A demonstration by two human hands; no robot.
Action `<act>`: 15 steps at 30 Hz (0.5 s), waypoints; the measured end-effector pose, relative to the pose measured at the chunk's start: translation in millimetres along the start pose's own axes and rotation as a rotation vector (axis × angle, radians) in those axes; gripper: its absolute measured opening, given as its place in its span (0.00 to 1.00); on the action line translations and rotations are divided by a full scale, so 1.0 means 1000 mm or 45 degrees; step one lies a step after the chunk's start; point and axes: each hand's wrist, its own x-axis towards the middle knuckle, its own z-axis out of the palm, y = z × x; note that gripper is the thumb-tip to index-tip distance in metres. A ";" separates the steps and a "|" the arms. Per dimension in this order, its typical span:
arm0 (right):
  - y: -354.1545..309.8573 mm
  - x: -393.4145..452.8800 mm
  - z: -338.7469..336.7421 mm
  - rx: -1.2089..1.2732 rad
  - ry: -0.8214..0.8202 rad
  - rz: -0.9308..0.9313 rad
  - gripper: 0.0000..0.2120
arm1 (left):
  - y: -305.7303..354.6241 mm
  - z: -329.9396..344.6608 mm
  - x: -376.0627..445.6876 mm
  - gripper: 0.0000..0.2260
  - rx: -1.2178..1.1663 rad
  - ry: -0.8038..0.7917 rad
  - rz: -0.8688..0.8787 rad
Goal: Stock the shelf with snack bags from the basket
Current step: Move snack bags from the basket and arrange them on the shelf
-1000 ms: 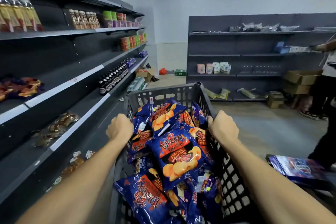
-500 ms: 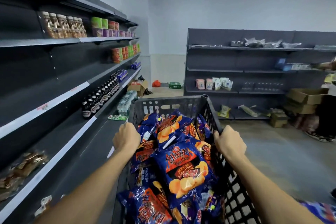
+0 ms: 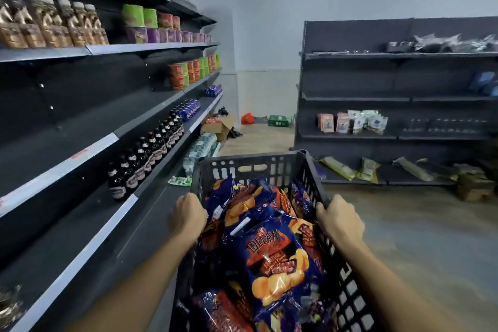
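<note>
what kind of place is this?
Most likely a small shop being stocked. Long dark shelving carries rows of brown bottles and cup tubs, cardboard boxes sit on the floor, and both hands grip a crate of snack bags.

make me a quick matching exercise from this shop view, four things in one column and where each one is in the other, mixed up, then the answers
Things
1. snack bags
2. dark bottles
3. left hand
4. green crate

Places
A. on the floor by the far wall
B. piled inside the basket
C. in a row on a left-side shelf
D. gripping the basket's left rim

Pairs: 1-B, 2-C, 3-D, 4-A
</note>
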 end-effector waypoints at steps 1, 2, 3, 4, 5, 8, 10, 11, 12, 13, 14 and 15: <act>-0.015 0.022 0.007 0.005 -0.003 -0.011 0.13 | 0.005 0.002 0.024 0.06 0.000 0.016 -0.013; -0.030 0.043 0.015 0.009 -0.002 -0.023 0.13 | 0.009 0.003 0.048 0.06 -0.002 0.030 -0.024; -0.045 0.064 0.022 0.012 0.004 -0.036 0.13 | 0.012 0.005 0.072 0.06 -0.007 0.041 -0.034; -0.059 0.083 0.029 0.019 0.010 -0.049 0.13 | 0.016 0.007 0.096 0.07 -0.015 0.050 -0.048; -0.074 0.102 0.037 0.025 0.017 -0.061 0.13 | 0.018 0.010 0.120 0.07 -0.027 0.057 -0.062; -0.113 0.156 0.069 0.022 0.051 -0.089 0.14 | 0.021 0.026 0.195 0.06 -0.071 0.081 -0.077; -0.138 0.191 0.093 0.025 0.072 -0.086 0.14 | 0.020 0.039 0.246 0.05 -0.092 0.078 -0.070; -0.150 0.209 0.106 0.027 0.076 -0.081 0.14 | 0.021 0.044 0.272 0.04 -0.096 0.075 -0.064; -0.163 0.227 0.118 0.029 0.078 -0.074 0.14 | 0.021 0.049 0.297 0.01 -0.098 0.075 -0.050; -0.176 0.244 0.130 0.033 0.081 -0.065 0.14 | 0.022 0.055 0.324 0.02 -0.091 0.076 -0.032; -0.189 0.261 0.142 0.032 0.084 -0.051 0.15 | 0.023 0.059 0.349 0.03 -0.080 0.068 -0.013; -0.202 0.278 0.152 0.032 0.087 -0.034 0.15 | 0.024 0.062 0.374 0.02 -0.070 0.056 -0.002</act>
